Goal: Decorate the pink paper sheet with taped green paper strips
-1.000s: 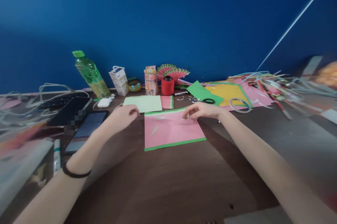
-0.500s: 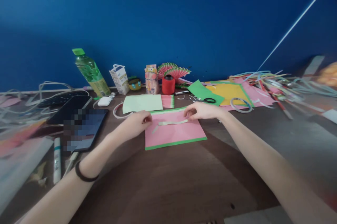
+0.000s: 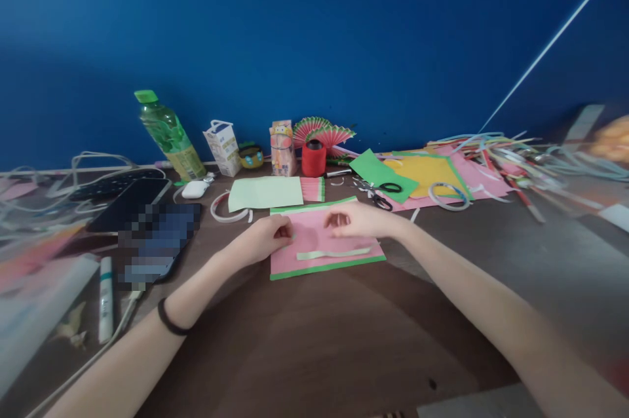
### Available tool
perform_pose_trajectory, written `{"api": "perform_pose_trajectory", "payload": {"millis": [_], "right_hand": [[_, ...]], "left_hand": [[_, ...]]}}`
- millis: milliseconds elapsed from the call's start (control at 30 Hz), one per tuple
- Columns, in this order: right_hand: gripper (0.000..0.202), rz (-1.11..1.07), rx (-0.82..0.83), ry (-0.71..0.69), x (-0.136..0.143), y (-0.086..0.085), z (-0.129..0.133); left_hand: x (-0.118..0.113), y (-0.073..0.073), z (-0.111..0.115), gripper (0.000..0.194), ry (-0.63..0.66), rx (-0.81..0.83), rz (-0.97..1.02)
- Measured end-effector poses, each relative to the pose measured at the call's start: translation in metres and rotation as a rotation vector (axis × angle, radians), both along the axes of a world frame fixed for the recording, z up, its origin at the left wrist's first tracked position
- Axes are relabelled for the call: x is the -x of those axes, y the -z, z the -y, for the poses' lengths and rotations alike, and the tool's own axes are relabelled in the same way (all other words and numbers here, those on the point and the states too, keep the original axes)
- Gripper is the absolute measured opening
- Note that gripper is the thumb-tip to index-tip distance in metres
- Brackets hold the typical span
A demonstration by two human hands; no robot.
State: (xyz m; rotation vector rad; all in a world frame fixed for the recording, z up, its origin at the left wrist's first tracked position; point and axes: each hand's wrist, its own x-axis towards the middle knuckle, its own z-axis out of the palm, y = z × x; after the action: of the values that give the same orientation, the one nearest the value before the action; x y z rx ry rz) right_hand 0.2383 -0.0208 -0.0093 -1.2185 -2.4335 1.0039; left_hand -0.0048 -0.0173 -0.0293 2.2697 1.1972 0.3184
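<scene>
A pink sheet of paper (image 3: pixel 339 244) with green strips along its near and far edges lies on the table before me. Over its left side, my left hand (image 3: pixel 269 236) has its fingers curled and pressed together; whatever they may pinch is too small to make out. My right hand (image 3: pixel 358 219) hovers over the right half with bent fingers, thumb and fingertips a little apart and nothing visible between them. A narrow whitish strip (image 3: pixel 334 253) lies across the paper nearer to me, below both hands.
Behind the paper are a pale green sheet (image 3: pixel 265 194), a red thread spool (image 3: pixel 313 159), folded fans (image 3: pixel 327 135) and black-handled scissors (image 3: pixel 386 195). Coloured sheets (image 3: pixel 427 175) and a tape roll (image 3: pixel 449 196) lie right. A green bottle (image 3: pixel 171 136), tablet (image 3: pixel 167 241) and marker (image 3: pixel 105 300) stand or lie left.
The whitish strip now lies nearer to me on the pink paper. My right hand has moved left and towards me, uncovering the scissors; my left hand has shifted slightly right and towards me.
</scene>
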Motion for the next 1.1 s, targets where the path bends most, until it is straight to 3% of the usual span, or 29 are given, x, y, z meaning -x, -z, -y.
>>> {"api": "perform_pose_trajectory", "payload": {"millis": [100, 200, 333, 467, 600, 700, 833, 900, 1000, 1100], "right_hand": [[0.033, 0.066, -0.041, -0.118, 0.020, 0.007, 0.013], [0.032, 0.125, -0.082, -0.187, 0.028, 0.010, 0.021], [0.019, 0.151, -0.051, -0.143, 0.032, 0.009, 0.027], [0.027, 0.153, -0.124, -0.122, 0.042, 0.013, 0.036], [0.005, 0.033, -0.111, -0.149, 0.046, 0.016, 0.038], [0.005, -0.312, 0.029, 0.041, 0.039, 0.010, 0.026], [0.015, -0.877, 0.088, 0.446, 0.021, 0.005, 0.000], [0.019, -1.044, 0.142, 0.622, 0.013, 0.009, -0.010], [0.023, -0.951, 0.222, 0.741, 0.003, 0.022, -0.019], [0.025, -0.734, 0.163, 0.784, -0.007, 0.035, -0.023]], "left_hand": [[0.000, 0.000, 0.000, 0.005, 0.004, -0.005, -0.023], [0.001, 0.000, -0.001, 0.003, -0.002, -0.016, -0.050], [0.001, -0.001, -0.001, 0.003, 0.015, -0.015, -0.049], [0.001, -0.001, -0.001, 0.004, 0.012, -0.013, -0.048], [0.000, -0.001, 0.000, 0.003, 0.008, -0.009, -0.049], [0.002, 0.000, -0.001, 0.003, 0.024, 0.003, -0.019], [0.004, 0.000, -0.004, 0.007, 0.023, 0.047, 0.011], [0.005, 0.000, -0.005, 0.010, 0.005, 0.055, 0.017], [0.006, 0.000, -0.008, 0.013, 0.001, 0.084, 0.040], [0.008, 0.001, -0.009, 0.016, 0.010, 0.098, 0.060]]}}
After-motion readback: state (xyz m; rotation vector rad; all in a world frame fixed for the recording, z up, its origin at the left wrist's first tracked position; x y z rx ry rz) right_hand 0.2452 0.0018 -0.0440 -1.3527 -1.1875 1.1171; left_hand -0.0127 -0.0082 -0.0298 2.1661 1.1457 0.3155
